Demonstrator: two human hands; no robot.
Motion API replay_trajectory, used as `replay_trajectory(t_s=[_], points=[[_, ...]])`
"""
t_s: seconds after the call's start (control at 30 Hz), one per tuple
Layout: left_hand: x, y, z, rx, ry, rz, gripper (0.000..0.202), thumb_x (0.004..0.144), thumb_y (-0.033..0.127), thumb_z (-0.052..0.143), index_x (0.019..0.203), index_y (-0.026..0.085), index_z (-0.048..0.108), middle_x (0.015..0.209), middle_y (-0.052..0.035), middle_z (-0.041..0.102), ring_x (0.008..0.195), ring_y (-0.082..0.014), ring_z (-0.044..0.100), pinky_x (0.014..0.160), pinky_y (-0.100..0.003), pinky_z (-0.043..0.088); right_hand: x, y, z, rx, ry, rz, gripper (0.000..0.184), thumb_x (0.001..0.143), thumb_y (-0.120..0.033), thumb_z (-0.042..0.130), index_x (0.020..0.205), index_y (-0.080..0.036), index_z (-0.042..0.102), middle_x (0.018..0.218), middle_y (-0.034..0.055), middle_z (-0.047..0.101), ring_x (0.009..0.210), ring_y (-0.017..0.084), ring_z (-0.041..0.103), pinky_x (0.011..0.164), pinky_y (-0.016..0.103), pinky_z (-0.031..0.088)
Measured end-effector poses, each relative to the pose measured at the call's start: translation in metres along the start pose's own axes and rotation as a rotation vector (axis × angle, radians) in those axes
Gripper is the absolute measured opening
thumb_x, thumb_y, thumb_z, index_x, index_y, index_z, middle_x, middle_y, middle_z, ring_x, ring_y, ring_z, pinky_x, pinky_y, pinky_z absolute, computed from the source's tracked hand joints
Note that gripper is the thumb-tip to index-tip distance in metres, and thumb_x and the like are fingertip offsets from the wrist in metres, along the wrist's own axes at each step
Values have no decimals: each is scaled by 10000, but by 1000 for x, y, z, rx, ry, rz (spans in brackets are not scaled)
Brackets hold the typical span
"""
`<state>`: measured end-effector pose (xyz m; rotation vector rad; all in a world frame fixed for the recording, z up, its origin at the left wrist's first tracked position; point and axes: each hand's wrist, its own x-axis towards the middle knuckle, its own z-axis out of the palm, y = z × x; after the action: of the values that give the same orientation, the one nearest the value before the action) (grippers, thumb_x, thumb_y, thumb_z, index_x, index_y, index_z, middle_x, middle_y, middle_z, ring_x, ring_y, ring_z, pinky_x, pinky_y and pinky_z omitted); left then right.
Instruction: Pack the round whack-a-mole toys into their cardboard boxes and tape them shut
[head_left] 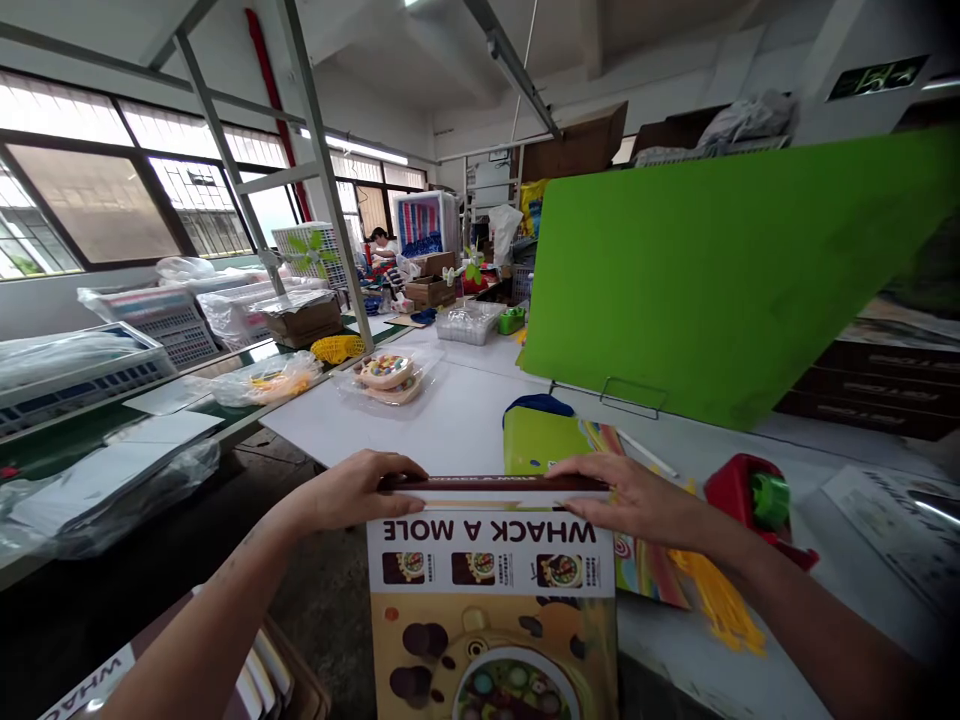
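A printed toy carton (491, 600) marked WHACK A MOLE stands upright before me at the white table's near edge. My left hand (360, 488) lies over its top left corner, fingers bent down onto the top flap. My right hand (630, 497) presses on the top right edge with fingers stretched along the flap. Both hands hold the carton. Just behind it lies a yellow-green and blue toy piece (540, 435) on colourful printed card.
A red tape dispenser (754, 500) sits right of my right hand. A large green board (720, 280) leans on a wire stand. A toy in a clear tray (386, 375) lies farther back. Bagged goods and crates fill the left bench. A person sits far back.
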<state>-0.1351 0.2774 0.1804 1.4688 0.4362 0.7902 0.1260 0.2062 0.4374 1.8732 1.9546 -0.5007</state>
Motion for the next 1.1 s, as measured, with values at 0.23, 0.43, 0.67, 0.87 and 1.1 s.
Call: replay_trajectory(t_s=[0.23,0.43,0.67,0.87,1.1], points=[[-10,-20,9,35,30,14,427,857,445,687,1271,342,685,1339,-30,667,1226,-310,630,1045,-369,478,-8,13,2,46,-36,-45,472,928,-537,553,1356,-351,626,1458,20,562,1359,313,502,1117,469,422],[-22,-39,21,233,60,43,682,833,479,715,1459,329,491,1528,-71,482,1407,-332,450,1166,-470,362,-11,23,30,234,149,-70,617,792,-479,759,1356,-284,599,1460,83,555,1336,326,522,1116,509,433],[-17,-28,27,424,40,36,576,942,494,557,1473,282,480,1520,-105,485,1450,-361,373,1202,-629,202,-11,38,51,327,312,-153,350,864,-443,708,1159,-253,697,1429,88,587,1381,280,490,1143,491,414],[14,2,90,681,347,354,372,1040,332,384,1293,223,635,1219,-86,722,1087,-260,672,966,-460,500,-22,41,56,196,411,-188,355,891,-424,683,1215,-279,689,1399,68,614,1388,273,483,1168,492,389],[28,-3,136,768,716,457,318,992,145,489,1295,144,588,1144,-96,716,1041,-250,640,1068,-512,352,-97,141,24,185,978,561,340,825,-515,636,957,-203,671,1010,95,731,958,273,682,899,410,544]])
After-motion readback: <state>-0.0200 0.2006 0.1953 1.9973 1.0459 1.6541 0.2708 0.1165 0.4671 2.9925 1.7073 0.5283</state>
